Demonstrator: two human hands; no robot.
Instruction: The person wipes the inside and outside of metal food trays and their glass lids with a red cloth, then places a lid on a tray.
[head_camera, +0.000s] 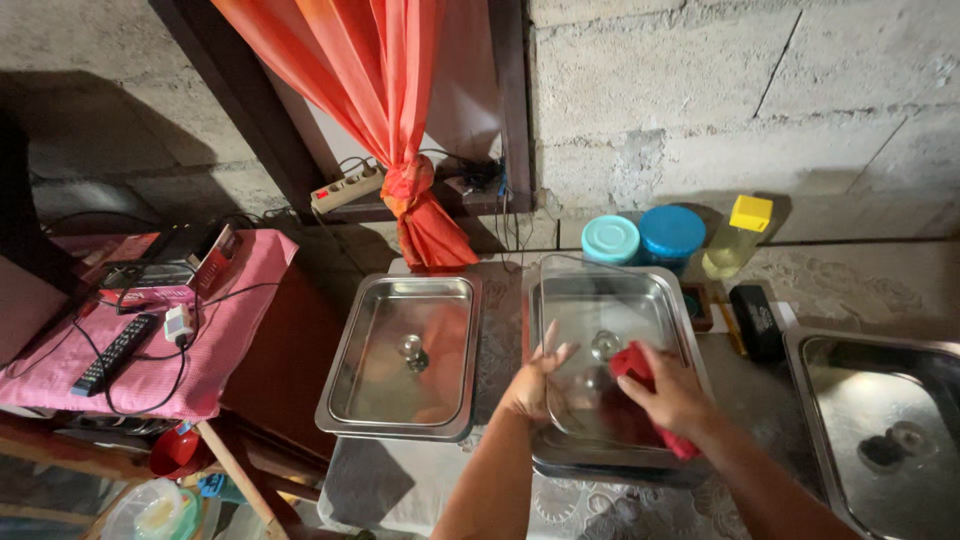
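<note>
Dim indoor light, warm and uneven.

Brightest on the grey block wall (700, 110) at upper right; deep shadow along the left edge and under the pink-clothed table (230, 330). Soft glare across the steel trays (345, 385). Wide-angle bending at the borders. Slight motion blur on both hands; bottom corners murky.
</note>
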